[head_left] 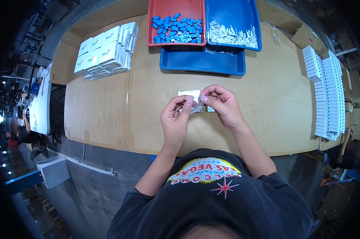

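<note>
Between my two hands is a small clear plastic bag [197, 106], pinched at its upper edge. My left hand [176, 116] grips it with thumb and forefinger. My right hand [224, 104] pinches the other side of the same edge, its fingers bent. What the bag contains, if anything, I cannot make out. Beneath and just beyond the hands lies a flat white piece [189, 93] on the cardboard, mostly covered by the bag and fingers. A small bluish edge of something [210, 108] peeks out under my right hand.
Brown cardboard [156, 85] covers the table. At the back are a red tray [176, 8] of blue parts, a blue tray [227, 12] of white sticks and a lower blue tray [203, 67]. White boxes [104, 51] are stacked left; white pieces [327, 95] stand in rows right.
</note>
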`<state>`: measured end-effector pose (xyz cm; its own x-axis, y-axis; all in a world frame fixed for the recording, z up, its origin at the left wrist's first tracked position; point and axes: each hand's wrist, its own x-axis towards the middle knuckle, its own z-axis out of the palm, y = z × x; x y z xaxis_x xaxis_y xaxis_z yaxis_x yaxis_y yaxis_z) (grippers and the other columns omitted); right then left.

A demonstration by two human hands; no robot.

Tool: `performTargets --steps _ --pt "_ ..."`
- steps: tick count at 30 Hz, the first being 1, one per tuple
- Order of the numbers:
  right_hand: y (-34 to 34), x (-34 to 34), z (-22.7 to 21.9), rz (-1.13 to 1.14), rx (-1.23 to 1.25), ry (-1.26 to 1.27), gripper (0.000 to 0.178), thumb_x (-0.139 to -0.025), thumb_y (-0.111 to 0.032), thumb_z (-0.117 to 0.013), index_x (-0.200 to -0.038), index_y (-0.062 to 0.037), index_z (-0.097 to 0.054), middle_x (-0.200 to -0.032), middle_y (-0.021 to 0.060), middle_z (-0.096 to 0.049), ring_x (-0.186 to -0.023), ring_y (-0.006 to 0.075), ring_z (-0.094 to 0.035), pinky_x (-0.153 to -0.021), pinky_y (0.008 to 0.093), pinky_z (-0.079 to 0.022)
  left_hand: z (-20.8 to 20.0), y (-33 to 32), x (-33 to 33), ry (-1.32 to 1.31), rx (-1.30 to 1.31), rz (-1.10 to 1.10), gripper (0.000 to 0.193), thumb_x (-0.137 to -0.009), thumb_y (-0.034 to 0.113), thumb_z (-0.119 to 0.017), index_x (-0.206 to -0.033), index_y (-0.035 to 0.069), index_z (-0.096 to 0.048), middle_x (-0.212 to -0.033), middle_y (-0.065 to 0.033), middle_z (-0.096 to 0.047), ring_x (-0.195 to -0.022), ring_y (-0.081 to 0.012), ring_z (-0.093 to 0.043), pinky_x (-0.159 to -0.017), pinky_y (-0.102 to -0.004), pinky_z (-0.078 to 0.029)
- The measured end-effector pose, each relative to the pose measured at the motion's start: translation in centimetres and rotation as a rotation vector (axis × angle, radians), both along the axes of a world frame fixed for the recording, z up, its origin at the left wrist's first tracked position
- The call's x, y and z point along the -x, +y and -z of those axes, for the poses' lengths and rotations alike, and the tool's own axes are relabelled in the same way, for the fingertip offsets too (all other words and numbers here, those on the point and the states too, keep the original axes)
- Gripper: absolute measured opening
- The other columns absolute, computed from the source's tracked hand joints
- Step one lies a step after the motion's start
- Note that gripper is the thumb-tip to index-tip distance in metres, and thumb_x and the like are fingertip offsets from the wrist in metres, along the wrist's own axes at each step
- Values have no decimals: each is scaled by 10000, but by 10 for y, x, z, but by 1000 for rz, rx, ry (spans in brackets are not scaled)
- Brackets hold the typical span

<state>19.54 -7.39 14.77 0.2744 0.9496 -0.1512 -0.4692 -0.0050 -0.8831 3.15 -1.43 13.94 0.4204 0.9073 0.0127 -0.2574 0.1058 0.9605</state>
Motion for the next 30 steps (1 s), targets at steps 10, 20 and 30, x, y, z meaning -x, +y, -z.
performTargets --steps 10,20,30 --pt "-2 4 6 -7 -5 82 146 -974 -49 -734 -1102 0 -684 -1044 49 -724 -973 102 -673 -898 267 -539 4 3 0 -28 12 -36 174 -1018 69 -703 -1141 -51 -676 -1023 -90 -735 -965 -128 -693 -883 -277 -549" --pt "-1 4 5 8 20 109 111 -1003 -78 -703 -1097 -20 -698 -988 23 -736 -891 64 -664 -780 225 -509 -2 -1 -1 -55 0 -48 166 -1034 56 -673 -1158 -53 -658 -1086 -105 -729 -991 -134 -699 -892 -278 -563" --pt "-2 7 7 67 11 -114 136 -981 -61 -744 -1091 12 -715 -1016 54 -740 -935 102 -684 -853 259 -550 2 -1 0 0 -30 -66 163 -1056 79 -645 -1144 -57 -632 -1036 -107 -723 -946 -135 -703 -866 -280 -566"
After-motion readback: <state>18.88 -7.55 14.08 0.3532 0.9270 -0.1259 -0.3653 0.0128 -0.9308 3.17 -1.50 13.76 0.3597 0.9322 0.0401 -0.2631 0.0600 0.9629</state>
